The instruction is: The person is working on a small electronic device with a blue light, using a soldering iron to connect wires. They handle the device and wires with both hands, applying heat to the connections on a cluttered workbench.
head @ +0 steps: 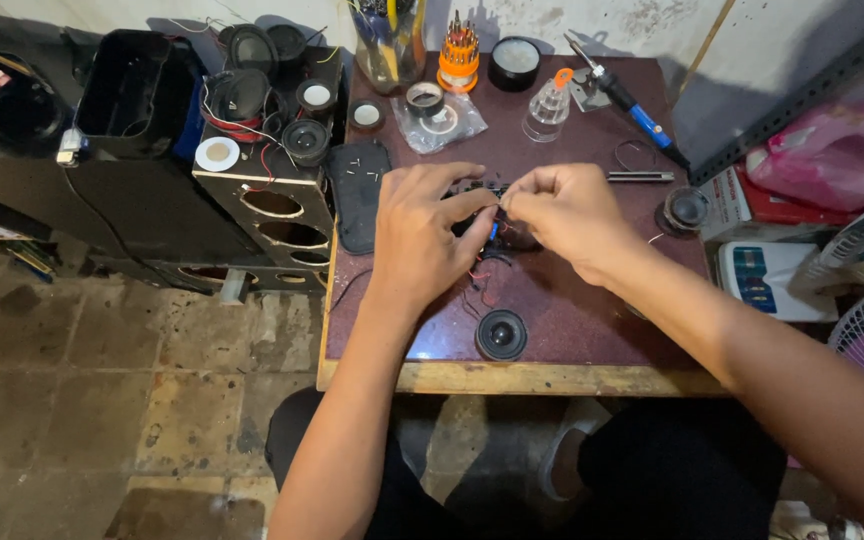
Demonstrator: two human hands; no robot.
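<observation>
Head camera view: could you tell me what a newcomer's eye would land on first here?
Probably the two bare hands at the centre of the maroon table: the left hand and right hand pinch a small black part with thin wires. Next, a round black speaker near the front edge, and a blue-handled soldering iron at the back right.

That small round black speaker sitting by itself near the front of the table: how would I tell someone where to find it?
Start at the dark reddish worktable with its pale wooden front edge. Between the person's two forearms, close to that edge, lies the small round speaker, cone facing up. Unlike the other speakers piled on the black cabinet to the left, it lies alone, below the left hand and right hand.
</observation>
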